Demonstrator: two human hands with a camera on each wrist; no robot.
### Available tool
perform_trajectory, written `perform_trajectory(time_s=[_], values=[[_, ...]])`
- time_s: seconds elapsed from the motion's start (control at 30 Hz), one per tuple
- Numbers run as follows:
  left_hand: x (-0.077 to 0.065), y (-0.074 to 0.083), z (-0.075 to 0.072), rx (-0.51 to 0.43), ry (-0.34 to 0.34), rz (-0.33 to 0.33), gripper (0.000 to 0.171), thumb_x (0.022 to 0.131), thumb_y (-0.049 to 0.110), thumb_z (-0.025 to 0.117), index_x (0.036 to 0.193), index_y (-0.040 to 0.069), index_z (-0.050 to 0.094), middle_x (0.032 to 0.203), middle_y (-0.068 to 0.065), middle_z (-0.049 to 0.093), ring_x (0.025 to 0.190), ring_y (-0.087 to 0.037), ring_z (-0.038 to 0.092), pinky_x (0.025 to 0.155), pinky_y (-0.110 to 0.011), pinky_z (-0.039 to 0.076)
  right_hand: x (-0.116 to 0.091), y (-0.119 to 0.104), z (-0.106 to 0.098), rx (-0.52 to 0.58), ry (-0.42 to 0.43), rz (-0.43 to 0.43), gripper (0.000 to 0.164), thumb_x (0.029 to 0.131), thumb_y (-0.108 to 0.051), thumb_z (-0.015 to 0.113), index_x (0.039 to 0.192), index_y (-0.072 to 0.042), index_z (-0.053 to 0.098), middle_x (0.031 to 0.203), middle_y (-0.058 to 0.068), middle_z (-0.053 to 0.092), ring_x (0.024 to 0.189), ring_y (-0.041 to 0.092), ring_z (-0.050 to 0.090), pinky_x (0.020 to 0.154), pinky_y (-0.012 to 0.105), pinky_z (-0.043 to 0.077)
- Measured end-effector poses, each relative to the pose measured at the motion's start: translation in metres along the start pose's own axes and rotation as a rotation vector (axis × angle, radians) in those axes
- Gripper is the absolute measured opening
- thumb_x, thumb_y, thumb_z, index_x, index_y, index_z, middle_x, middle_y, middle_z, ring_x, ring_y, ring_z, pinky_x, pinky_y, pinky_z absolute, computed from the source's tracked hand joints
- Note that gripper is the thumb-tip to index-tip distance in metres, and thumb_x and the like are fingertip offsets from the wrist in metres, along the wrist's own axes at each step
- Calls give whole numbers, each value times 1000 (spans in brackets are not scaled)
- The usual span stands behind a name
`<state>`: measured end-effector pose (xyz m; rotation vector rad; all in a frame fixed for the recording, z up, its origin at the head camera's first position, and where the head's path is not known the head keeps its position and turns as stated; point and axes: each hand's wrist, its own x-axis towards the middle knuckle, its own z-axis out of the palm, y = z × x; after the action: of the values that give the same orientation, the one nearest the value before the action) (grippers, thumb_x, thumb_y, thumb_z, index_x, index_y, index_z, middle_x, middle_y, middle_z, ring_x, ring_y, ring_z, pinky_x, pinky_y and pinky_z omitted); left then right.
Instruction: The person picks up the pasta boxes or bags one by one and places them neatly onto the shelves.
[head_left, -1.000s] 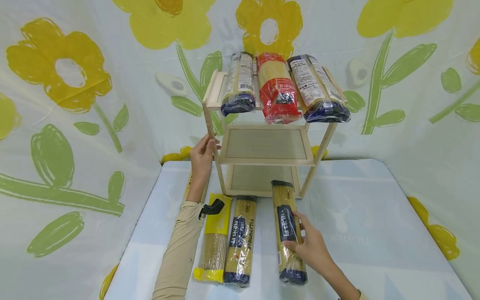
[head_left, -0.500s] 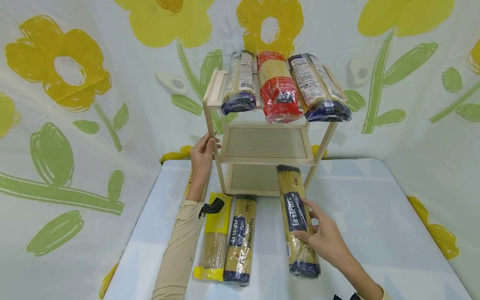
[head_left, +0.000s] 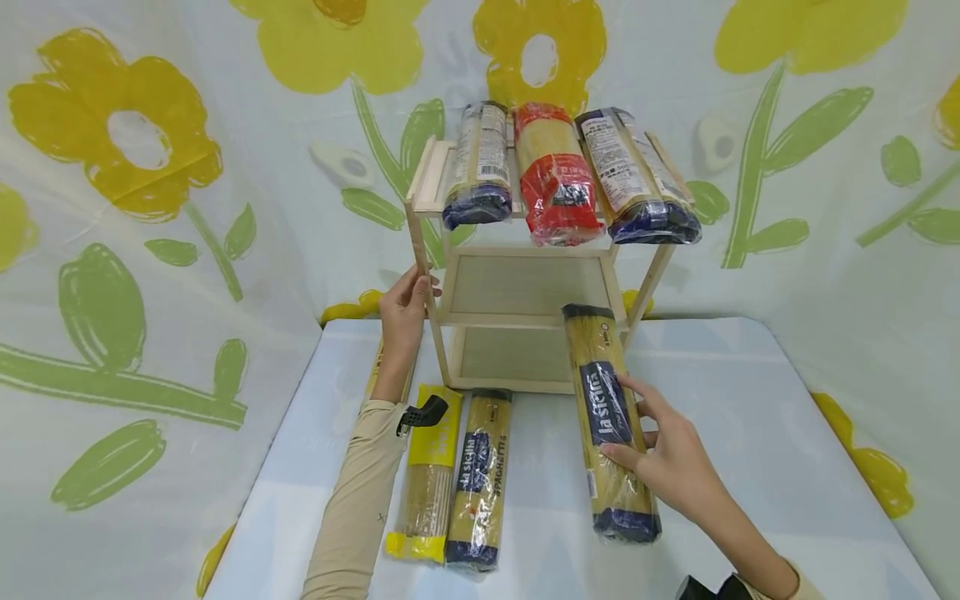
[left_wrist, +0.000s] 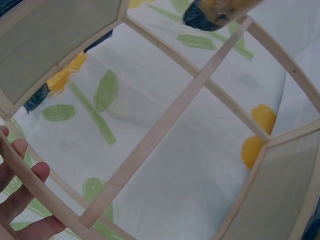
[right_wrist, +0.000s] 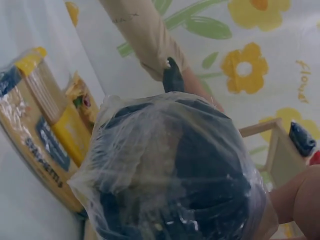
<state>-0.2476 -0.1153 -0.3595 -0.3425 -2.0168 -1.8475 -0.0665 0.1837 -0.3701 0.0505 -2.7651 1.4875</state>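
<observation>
Pasta pack (head_left: 604, 404) within right grip (head_left: 678, 458)

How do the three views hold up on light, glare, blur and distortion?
Head: evenly lit, mostly sharp, small glare spots on the left spaghetti pack; left wrist: dimmer, wooden shelf rails bow, probably lens distortion; right wrist: dim, near end of the held spaghetti pack soft, highlights on its wrap.

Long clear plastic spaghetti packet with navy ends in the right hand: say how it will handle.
The long, navy-ended spaghetti packet is probably stiff lengthwise, as it shows no sag in the right hand. Its glossy plastic surface may be slippery. Its rounded sides suggest it could roll.
</observation>
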Motion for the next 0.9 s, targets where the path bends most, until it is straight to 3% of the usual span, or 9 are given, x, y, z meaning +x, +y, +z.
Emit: perform_trajectory(time_s=[0.17,0.5,0.7,0.9], values=[[0,-3,0,5,-2,12,32,99,11,48,124,-7,57,103,-28,62,95,-44,60,63,-44,50,12,-7,-9,-64,22,-53,82,78,-7,77,146,-12,31,114,27,53,80,32,67,56,32,54],[1,-2,-1,17,1,28,33,99,12,49,122,-10,57,102,-28,63,93,-43,61,63,-52,49,41,-25,-24,-151,47,-97,82,79,-6,77,146,-9,30,115,28,52,83,40,65,61,41,55],[1,-1,-2,20,5,35,31,99,11,49,122,-8,58,101,-28,63,92,-43,61,62,-49,49,62,-38,-29,-168,64,-125,81,79,-9,77,145,-6,31,114,29,52,79,38,64,62,43,55],[2,0,-2,-9,-3,28,31,98,9,50,121,-10,58,101,-31,62,92,-46,59,60,-47,49,86,-48,-32,-190,76,-117,81,79,-11,77,146,-5,30,121,29,50,88,40,61,70,48,54]])
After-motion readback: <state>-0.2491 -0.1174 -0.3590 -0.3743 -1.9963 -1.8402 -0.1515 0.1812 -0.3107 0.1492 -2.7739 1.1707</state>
